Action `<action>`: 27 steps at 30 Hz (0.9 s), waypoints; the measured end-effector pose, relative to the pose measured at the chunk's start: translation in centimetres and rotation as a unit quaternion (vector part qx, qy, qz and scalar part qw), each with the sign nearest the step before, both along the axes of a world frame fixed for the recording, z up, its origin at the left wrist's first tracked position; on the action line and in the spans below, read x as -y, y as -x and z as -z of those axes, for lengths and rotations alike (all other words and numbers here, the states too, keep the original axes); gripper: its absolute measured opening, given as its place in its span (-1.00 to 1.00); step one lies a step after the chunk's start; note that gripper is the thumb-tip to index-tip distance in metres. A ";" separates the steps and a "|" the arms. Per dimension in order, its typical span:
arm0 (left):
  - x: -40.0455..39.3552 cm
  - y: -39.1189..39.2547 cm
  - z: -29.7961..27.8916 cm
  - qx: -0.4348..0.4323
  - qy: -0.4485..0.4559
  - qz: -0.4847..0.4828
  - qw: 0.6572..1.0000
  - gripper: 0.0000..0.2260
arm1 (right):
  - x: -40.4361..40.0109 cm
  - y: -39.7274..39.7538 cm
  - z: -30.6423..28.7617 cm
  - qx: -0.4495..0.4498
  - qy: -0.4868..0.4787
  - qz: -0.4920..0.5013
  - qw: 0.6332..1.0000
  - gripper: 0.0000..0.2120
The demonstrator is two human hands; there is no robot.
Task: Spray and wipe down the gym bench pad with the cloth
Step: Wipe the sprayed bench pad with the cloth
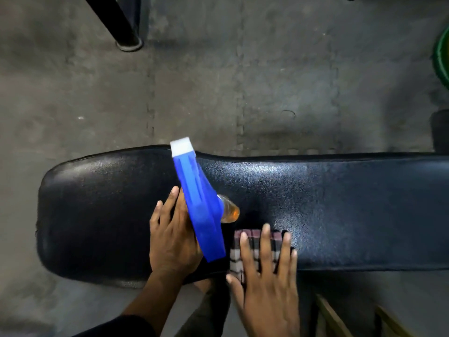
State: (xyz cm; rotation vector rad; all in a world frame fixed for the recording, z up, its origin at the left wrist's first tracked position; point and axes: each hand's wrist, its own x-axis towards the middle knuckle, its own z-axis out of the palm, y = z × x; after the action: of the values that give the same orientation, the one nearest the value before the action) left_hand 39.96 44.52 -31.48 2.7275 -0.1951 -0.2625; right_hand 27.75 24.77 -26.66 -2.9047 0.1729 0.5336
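The black gym bench pad (340,210) runs across the view from left to right. My left hand (170,239) holds a spray bottle (199,203) above the pad's middle. The bottle has a blue trigger head and a white nozzle that points away from me, and its clear body holds orange liquid. My right hand (264,283) lies flat, fingers spread, on a folded checked cloth (252,246) at the pad's near edge, pressing it onto the surface. Most of the cloth is under my fingers.
Grey interlocking floor mats (218,81) lie beyond the bench. A black frame leg (126,37) stands at the top left. A green round object (443,57) and a dark object (439,132) are at the right edge. Wooden slats (332,317) show at the bottom right.
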 end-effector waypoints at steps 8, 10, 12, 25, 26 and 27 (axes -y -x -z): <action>0.4 0.9 -0.3 0.089 -0.051 -0.034 0.994 -0.54 | 2.0 -1.3 -0.4 -0.027 0.005 -0.042 0.999 -0.05; 0.4 0.2 -1.8 0.076 -0.057 0.011 0.995 -0.36 | 2.3 -2.6 -1.0 -0.036 0.004 -0.040 0.999 -0.07; 0.6 0.0 -2.7 0.061 -0.051 0.026 0.997 -0.23 | 2.7 -5.0 -1.4 -0.042 0.016 -0.021 0.999 -0.12; 0.6 0.1 -3.1 0.038 -0.070 0.019 0.997 -0.39 | 4.1 -13.0 -3.4 -0.125 0.060 0.028 0.990 0.19; 0.6 0.1 -3.0 0.041 -0.068 0.017 0.997 -0.39 | 3.0 -11.2 -3.1 -0.108 0.063 0.035 0.992 0.03; 0.7 0.1 -3.0 0.045 -0.066 0.016 0.997 -0.39 | 2.1 -9.3 -2.8 -0.089 0.064 0.039 0.993 -0.07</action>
State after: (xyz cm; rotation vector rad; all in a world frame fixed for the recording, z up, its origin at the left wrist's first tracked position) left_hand 39.81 43.80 -28.44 2.8709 -0.2543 -0.1676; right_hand 37.05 22.69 -23.88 -2.9541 0.3569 0.7964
